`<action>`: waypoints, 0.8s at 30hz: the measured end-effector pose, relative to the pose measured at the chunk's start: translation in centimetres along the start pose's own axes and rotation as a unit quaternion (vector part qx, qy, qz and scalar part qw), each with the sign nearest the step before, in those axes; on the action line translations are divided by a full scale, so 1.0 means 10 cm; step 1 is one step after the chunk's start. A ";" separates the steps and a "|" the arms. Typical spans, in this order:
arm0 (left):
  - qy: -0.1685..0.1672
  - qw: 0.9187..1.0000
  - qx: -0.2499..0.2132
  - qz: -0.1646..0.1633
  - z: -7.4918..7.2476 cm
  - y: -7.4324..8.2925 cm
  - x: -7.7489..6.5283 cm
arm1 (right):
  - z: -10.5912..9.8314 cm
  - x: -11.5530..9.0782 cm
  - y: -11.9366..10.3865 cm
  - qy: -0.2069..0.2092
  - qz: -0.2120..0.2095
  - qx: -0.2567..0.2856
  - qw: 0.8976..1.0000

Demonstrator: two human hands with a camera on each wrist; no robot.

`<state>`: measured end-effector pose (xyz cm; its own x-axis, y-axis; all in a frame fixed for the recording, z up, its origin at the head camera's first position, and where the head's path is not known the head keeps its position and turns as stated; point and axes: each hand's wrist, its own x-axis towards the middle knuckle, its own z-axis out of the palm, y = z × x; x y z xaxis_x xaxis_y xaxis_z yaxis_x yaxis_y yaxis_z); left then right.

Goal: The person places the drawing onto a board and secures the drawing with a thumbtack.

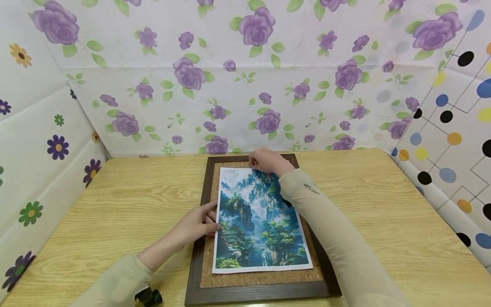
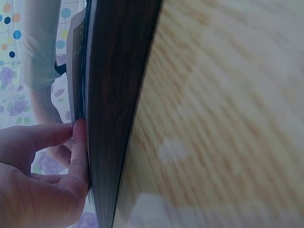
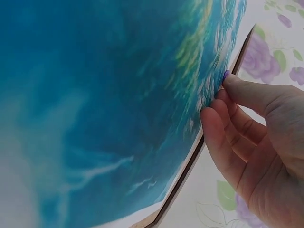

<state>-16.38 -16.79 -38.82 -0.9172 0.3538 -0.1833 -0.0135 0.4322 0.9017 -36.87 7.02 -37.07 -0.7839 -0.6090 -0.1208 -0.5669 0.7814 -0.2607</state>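
Note:
A landscape print [image 1: 261, 221] of misty blue-green mountains lies on a cork board [image 1: 264, 280] with a dark wooden frame [image 1: 264, 293]. My left hand [image 1: 201, 221] is at the print's left edge, thumb on the paper's margin and fingertips right at the edge; in the left wrist view thumb and finger [image 2: 79, 137] meet there beside the frame. Reaching across the sheet, my right hand [image 1: 268, 161] is at its top edge. In the right wrist view its thumb and fingers pinch a small purple push pin [image 3: 226, 74] against the paper, mostly covered by the fingertips.
The board lies on a light wood-grain table [image 1: 142, 200]. Behind it stands a flower-patterned wall covering [image 1: 230, 98], with a dotted covering [image 1: 456, 128] on the right and a daisy-patterned one [image 1: 42, 149] on the left. My right sleeve [image 1: 337, 230] crosses the frame's right side.

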 end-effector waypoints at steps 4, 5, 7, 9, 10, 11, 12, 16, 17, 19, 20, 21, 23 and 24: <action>-0.002 1.000 -0.007 0.001 0.01 -0.01 0.00 | 0.00 0.01 0.00 0.003 0.003 0.002 1.000; -0.002 1.000 -0.009 0.001 0.01 -0.01 0.00 | 0.00 0.02 0.01 0.004 0.003 0.001 1.000; -0.001 1.000 -0.011 0.001 0.01 -0.01 0.00 | 0.00 0.04 0.01 0.005 0.006 -0.002 1.000; 0.000 1.000 -0.010 0.002 0.01 -0.01 0.01 | 0.01 0.05 0.02 0.005 0.010 -0.007 1.000; 0.001 1.000 -0.009 0.002 0.01 -0.01 0.02 | 0.00 0.05 0.03 0.006 0.011 -0.008 1.000; 0.002 1.000 -0.007 0.002 0.01 -0.01 0.02 | -0.01 0.05 0.03 0.007 0.012 -0.011 1.000; 0.002 1.000 -0.005 0.002 0.01 0.00 0.02 | -0.01 0.06 0.04 0.008 0.013 -0.013 1.000; 0.006 1.000 0.001 -0.003 0.01 0.00 0.03 | -0.03 0.06 0.01 0.008 0.016 -0.018 1.000; 0.007 1.000 0.001 -0.005 0.01 0.00 0.03 | -0.03 0.06 0.00 0.007 0.015 -0.020 1.000; 0.006 1.000 -0.002 -0.007 0.01 -0.01 0.03 | -0.04 0.06 -0.02 0.003 0.017 -0.021 1.000; 0.005 1.000 -0.005 -0.009 0.01 -0.01 0.02 | -0.04 0.06 -0.02 0.002 0.018 -0.020 1.000; 0.004 1.000 -0.006 -0.009 0.01 -0.01 0.02 | -0.04 0.05 -0.02 0.001 0.018 -0.019 1.000; 0.002 1.000 -0.009 -0.009 0.01 -0.01 0.02 | -0.05 0.04 -0.03 -0.001 0.020 -0.017 1.000; 0.001 1.000 -0.010 -0.009 0.01 -0.01 0.02 | -0.05 0.04 -0.03 -0.001 0.021 -0.015 1.000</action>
<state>-16.57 -16.67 -38.98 -0.9171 0.3456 -0.1986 -0.0372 0.4219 0.9059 -37.14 6.61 -36.52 -0.8068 -0.5757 -0.1330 -0.5410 0.8102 -0.2255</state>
